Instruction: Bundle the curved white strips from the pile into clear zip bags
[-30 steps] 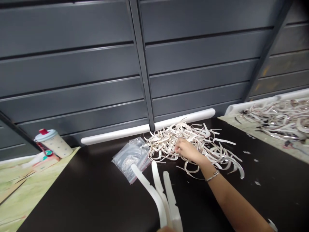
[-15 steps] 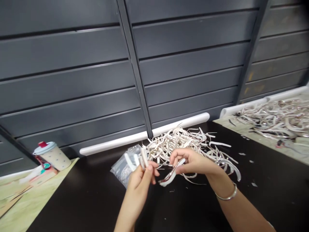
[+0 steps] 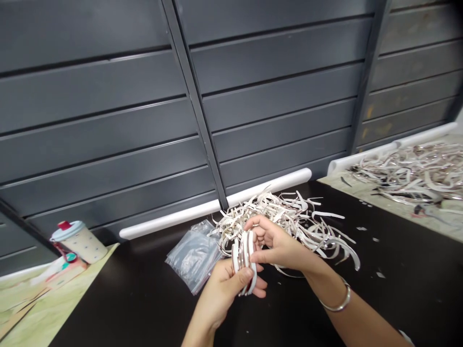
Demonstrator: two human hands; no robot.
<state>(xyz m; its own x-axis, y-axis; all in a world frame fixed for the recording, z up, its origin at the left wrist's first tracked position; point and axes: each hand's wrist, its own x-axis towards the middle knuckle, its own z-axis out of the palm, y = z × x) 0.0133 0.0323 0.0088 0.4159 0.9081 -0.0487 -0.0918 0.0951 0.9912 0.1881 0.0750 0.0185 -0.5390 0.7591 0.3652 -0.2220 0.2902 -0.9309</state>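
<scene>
Head view: at left, a cup stands beside the dark tabletop, where clear plastic bags lie flat. The left hand has its grip closed on a bundle of strips, gathered side by side above the tabletop; the right hand grips the bundle's right edge. Behind, a tangled pile remains unsorted, apparently most of the work, with another heap far right.
</scene>
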